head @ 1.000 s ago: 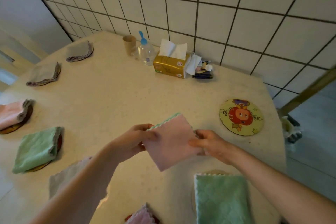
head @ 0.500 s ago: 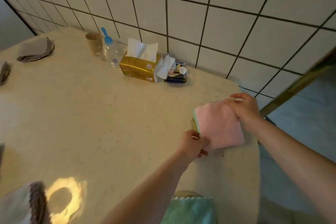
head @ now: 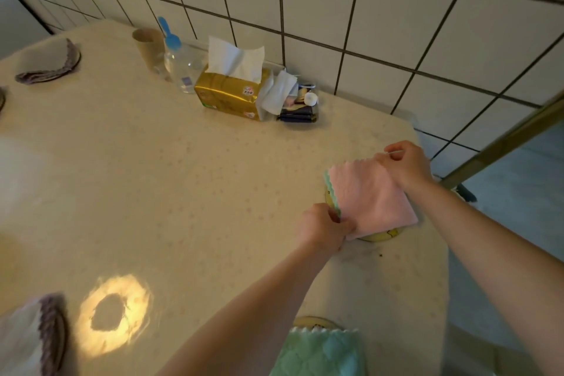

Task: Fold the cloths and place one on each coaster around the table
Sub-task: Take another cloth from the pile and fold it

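**Tiled corner, cream counter: pink cloth down on the last bare coaster**

Tiled wall behind, cream counter (head: 152, 180) in front. A second ago the folded pink cloth (head: 370, 198) is up in the air over the near edge, pinched between both hands, and the cartoon coaster (head: 378, 235) sits uncovered off to the right. Half a second ago the cloth is over that coaster. Now it lies on it, only a yellow sliver of rim showing at the front and left edges.

Grip state:
- left hand (head: 325, 227): fingers curled, pinching the near-left corner by the green trim
- right hand (head: 404, 166): fingers curled on the far-right corner

Both hands hold the cloth; looks like squaring up rather than carrying. Cloth sits skewed, hanging past the coaster on the far right side.

Elsewhere in view:
- green cloth (head: 320, 351) on a coaster at the bottom edge
- grey cloth (head: 45, 61) on one far left
- another cloth (head: 33, 333) bottom left
- tissue box (head: 232, 93), bottle (head: 180, 64) and cup (head: 148, 43) by the wall, out of the way

My read: placement is basically done here, pending release. Every coaster in view has a cloth; the rest of the counter is out of frame.
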Motion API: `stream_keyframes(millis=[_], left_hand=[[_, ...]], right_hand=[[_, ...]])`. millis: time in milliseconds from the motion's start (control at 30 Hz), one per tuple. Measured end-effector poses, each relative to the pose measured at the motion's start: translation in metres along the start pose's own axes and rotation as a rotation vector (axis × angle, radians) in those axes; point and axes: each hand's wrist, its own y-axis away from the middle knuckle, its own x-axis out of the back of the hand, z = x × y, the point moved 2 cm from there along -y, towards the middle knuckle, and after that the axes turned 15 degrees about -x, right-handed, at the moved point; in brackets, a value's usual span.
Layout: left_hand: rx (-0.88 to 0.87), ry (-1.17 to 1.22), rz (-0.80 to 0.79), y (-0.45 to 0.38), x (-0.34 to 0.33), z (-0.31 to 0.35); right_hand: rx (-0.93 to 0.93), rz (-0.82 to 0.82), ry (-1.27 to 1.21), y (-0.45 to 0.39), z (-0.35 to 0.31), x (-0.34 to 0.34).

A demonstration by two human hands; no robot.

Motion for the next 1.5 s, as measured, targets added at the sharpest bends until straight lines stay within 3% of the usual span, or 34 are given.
stream_keyframes(millis=[267,533,700,967,1167,1267,1433,1500], left_hand=[[-0.006,-0.136,0.129,0.073,0.043,-0.042],[0.119,-0.12,0.335,0.189,0.061,-0.091],[0.261,-0.045,0.308,0.217,0.043,-0.103],[0.314,-0.127,0.219,0.22,0.037,-0.096],[0.111,-0.142,0.068,0.212,0.029,-0.088],[0.076,0.052,0.005,0.209,0.032,-0.087],[0.188,0.517,-0.104,0.202,0.039,-0.096],[0.217,0.59,-0.128,0.197,0.043,-0.1]], right_hand=[[0.062,0.056,0.091,0.04,0.021,0.018],[-0.192,-0.095,0.294,0.054,0.015,0.016],[-0.313,-0.154,0.268,0.054,0.007,0.015],[-0.371,-0.248,0.118,0.053,0.003,0.017],[-0.42,-0.322,-0.136,0.048,0.02,0.032],[-0.519,-0.422,-0.357,0.055,0.03,0.033],[-0.715,-0.498,-0.631,0.065,0.06,0.019],[-0.737,-0.526,-0.707,0.072,0.061,0.015]])
